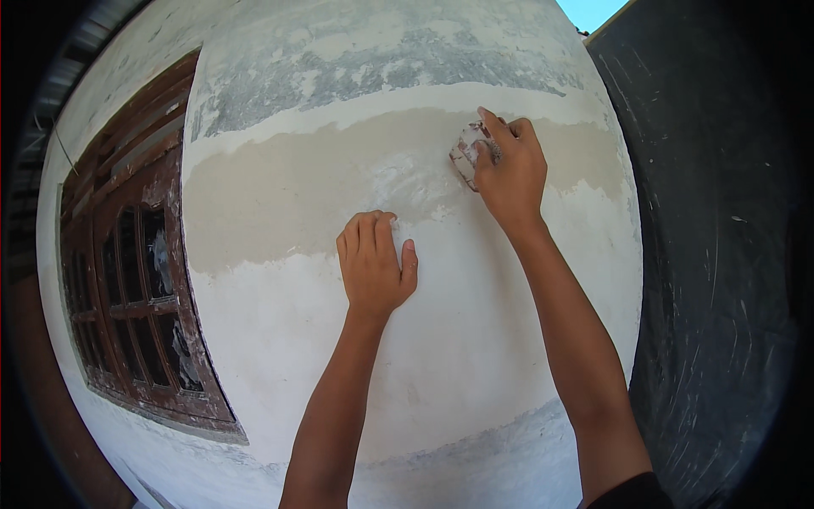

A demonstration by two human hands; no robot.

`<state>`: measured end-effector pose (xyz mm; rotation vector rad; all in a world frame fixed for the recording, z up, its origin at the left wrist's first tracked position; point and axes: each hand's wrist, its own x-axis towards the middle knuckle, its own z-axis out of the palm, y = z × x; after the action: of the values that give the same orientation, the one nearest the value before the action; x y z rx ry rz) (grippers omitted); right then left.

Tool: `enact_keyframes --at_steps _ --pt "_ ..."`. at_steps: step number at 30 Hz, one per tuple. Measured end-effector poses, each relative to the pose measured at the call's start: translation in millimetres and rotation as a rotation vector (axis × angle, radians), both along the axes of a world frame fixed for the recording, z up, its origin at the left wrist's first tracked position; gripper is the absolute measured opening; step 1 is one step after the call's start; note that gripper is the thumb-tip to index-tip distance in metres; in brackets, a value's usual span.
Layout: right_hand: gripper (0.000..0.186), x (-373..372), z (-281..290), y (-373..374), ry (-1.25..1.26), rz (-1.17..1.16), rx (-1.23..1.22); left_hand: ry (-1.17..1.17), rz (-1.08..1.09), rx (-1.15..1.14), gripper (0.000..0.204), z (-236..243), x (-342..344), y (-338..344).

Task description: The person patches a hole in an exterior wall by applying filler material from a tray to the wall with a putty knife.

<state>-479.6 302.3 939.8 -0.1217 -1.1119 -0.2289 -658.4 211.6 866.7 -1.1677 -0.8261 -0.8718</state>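
My right hand (pixel 515 174) is closed round a dusty sanding block (pixel 465 155), whitish with reddish-brown patches. The block is against the upper part of the wall (pixel 280 331), on a broad beige band of filler (pixel 280 182). Lower and to the left, my left hand (pixel 371 259) is open, its fingers pointing up and its thumb apart. Its fingertips are by the lower edge of the beige band and seem to touch the wall. Between the two hands, a pale, powdery patch (pixel 407 182) marks the filler.
A brown wooden window (pixel 140 305) with dark panes is set in the wall at the left. Rough grey plaster (pixel 356 72) runs above the band. A dark sheet (pixel 712 280) with pale scratches stands at the right, past the wall's edge.
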Motion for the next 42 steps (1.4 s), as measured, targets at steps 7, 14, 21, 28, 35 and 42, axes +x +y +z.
enact_keyframes --at_steps 7,14,21,28,35,42 --pt "0.042 8 -2 19 -0.057 0.079 -0.225 -0.002 0.012 0.013 0.036 -1 1 1" --pt "0.043 -8 -6 22 -0.27 0.124 -0.198 -0.015 0.023 0.001 0.037 -2 5 -1" --pt "0.044 -16 -15 -3 -0.428 0.2 -0.069 -0.019 0.033 -0.009 0.036 -2 3 0" --pt "0.044 -7 -7 1 -0.183 0.269 -0.084 -0.027 0.03 -0.001 0.037 -2 2 0" --pt "0.041 4 5 21 0.041 0.111 -0.206 -0.022 0.031 -0.002 0.037 -2 1 1" --pt "0.041 -19 -4 10 -0.09 0.061 -0.245 -0.038 0.023 -0.006 0.037 -2 3 0"
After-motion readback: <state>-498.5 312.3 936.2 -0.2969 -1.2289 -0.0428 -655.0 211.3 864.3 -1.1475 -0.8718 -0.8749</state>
